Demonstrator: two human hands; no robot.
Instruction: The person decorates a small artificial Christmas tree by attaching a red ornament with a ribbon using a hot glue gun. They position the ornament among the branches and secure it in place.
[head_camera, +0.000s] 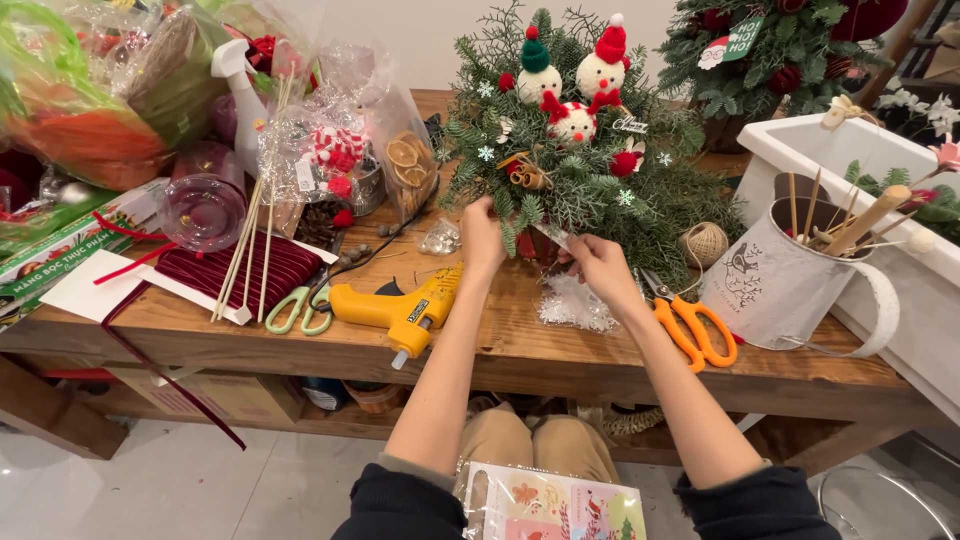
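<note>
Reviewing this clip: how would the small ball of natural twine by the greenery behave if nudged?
The round ball of beige twine would probably roll easily, since it sits loose on the flat wooden table. It looks light for its size. It might be stopped quickly by the white metal pitcher close beside it.

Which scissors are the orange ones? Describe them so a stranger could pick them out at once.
Start at the evergreen arrangement with the snowman figures at the middle of the wooden table. Just right of the right hand, below the twine ball and beside the white metal pitcher, lie the orange-handled scissors. The other pair, the green-handled scissors, lies left of the yellow glue gun.
</note>
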